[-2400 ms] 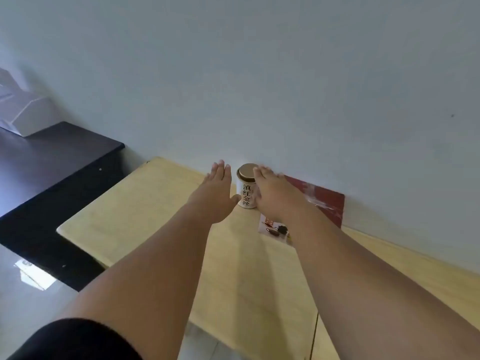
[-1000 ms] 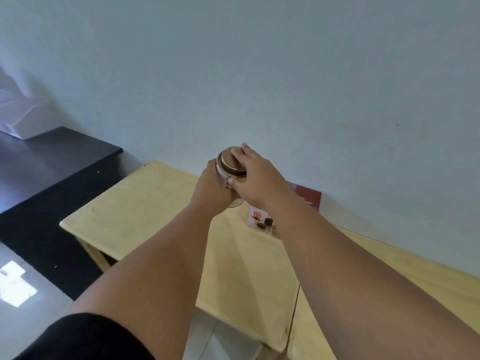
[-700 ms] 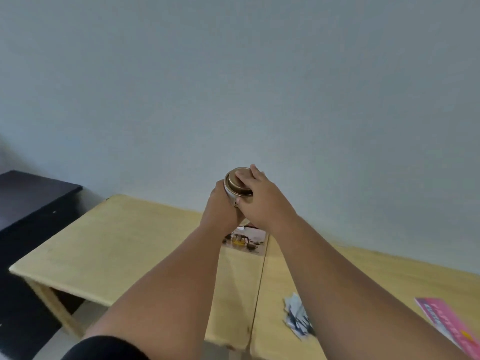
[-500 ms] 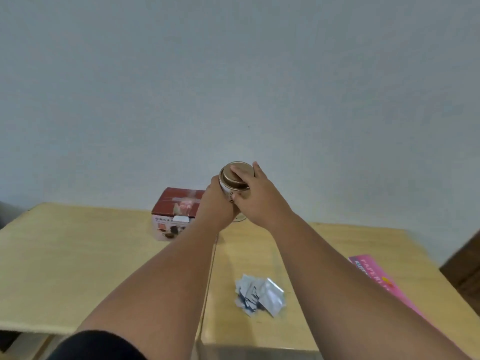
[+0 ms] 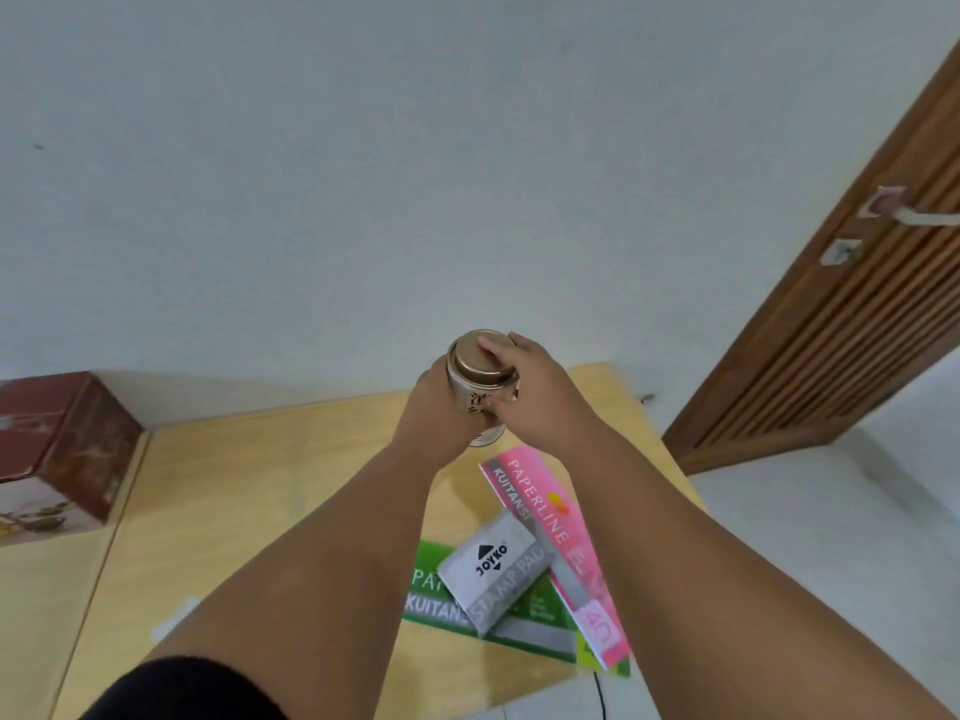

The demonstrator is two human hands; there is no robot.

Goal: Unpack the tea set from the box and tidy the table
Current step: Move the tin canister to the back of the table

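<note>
A white tea tin (image 5: 480, 394) with black characters and a gold lid is held in the air above the far right part of the wooden table (image 5: 249, 491). My left hand (image 5: 434, 407) wraps the tin's body from the left. My right hand (image 5: 540, 394) grips it from the right, fingers lying over the lid. The dark red tea set box (image 5: 62, 449) stands on the table at the far left, by the wall.
Under my arms lie a pink receipt book (image 5: 550, 517), a grey stamp pad box (image 5: 493, 563) and a green receipt book (image 5: 530, 615). A wooden slatted door (image 5: 852, 304) stands at the right. The table's right edge runs just past the pink book.
Both hands closed on the tin beside the red box, lifted it, and carried it rightward; the view swung right, so the box is now far left and the door has appeared.
</note>
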